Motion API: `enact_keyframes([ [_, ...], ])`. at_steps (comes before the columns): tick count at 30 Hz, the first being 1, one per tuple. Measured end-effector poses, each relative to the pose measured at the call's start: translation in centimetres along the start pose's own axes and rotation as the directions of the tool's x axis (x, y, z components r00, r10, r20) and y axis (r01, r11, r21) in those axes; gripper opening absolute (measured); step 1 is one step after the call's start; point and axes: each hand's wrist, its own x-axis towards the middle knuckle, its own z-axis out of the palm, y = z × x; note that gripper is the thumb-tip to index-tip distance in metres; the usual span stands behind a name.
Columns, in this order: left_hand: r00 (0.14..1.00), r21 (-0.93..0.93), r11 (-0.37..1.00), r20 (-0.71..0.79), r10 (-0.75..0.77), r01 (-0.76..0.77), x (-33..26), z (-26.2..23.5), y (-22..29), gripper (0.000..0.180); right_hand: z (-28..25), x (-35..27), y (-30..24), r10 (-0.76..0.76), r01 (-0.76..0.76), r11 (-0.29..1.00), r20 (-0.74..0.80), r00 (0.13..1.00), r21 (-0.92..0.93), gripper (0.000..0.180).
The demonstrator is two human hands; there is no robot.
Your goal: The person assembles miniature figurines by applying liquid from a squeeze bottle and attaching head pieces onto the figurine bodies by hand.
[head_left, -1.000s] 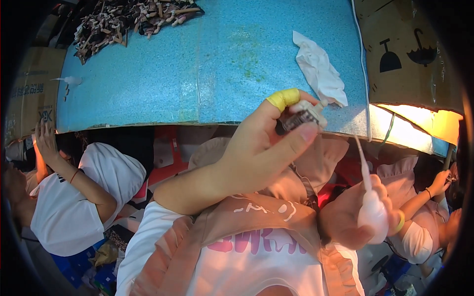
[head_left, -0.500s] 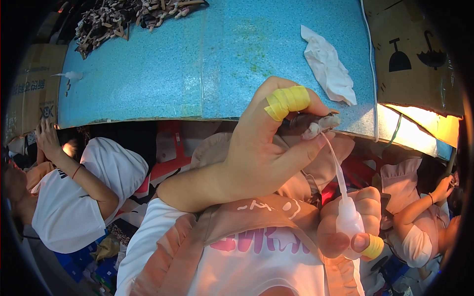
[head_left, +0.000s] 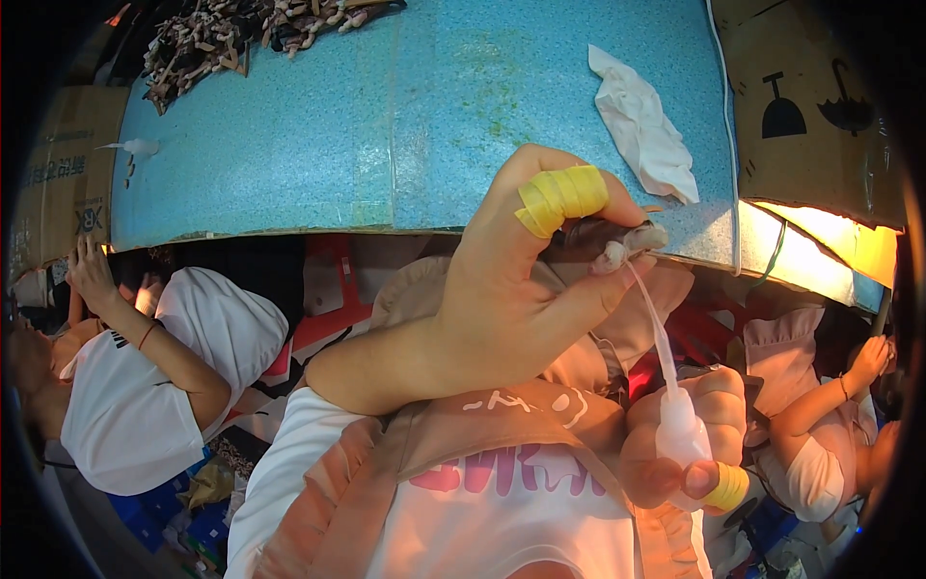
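White bottle point(head_left: 681, 431) fills right hand point(head_left: 721, 417); left hand point(head_left: 516, 294) pinches knobbly piece point(head_left: 615, 255).

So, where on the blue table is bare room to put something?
Bare: the middle of the blue table, between the small bottle and the white cloth. Crowded: the upper left, under the piled figures. The left hand hides part of the near edge.
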Motion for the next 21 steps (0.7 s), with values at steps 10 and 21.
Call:
enact_keyframes([
  [10,0.999,-0.016,0.999,-0.003,0.034,-0.034,0.07,0.16,0.07,0.038,-0.20,0.12,-0.29,0.044,-0.044,0.999,0.026,0.999,-0.021,0.012],
  [21,1.000,0.004,1.000,0.013,0.015,-0.015,0.06,0.10,0.35,0.039,-0.66,0.91,0.10,0.041,-0.035,0.997,0.084,0.996,-0.068,0.012],
])
